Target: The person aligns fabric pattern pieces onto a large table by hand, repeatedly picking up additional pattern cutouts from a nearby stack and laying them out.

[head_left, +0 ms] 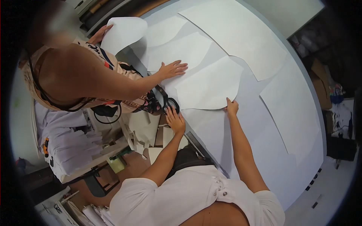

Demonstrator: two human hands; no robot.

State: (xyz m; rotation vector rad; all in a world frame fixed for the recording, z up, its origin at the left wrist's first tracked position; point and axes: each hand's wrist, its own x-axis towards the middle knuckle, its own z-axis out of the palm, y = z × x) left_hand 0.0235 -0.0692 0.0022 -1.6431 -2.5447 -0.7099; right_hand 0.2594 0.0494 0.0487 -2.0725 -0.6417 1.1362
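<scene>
My left hand (pixel 175 121) is at the table's near-left edge. Its fingers are on the handle loops of a pair of black scissors (pixel 171 104), whose blades point away from me, towards the other person. Part of the grip is hidden. With my right hand (pixel 232 107) I pinch the lower right corner of a white paper pattern piece (pixel 211 84) with a curved edge. That piece lies mostly flat on the large pale table (pixel 215 128). Beyond it lies another white paper piece (pixel 196 49), under a co-worker's flat hand (pixel 174 70).
The co-worker (pixel 86 75) stands at the left, holding a curled white sheet (pixel 124 34) in the other hand. More cut pieces (pixel 249 41) lie across the table, one (pixel 286 109) at the right. A low shelf with piled white cloth (pixel 71 143) and a stool (pixel 100 182) stand at lower left.
</scene>
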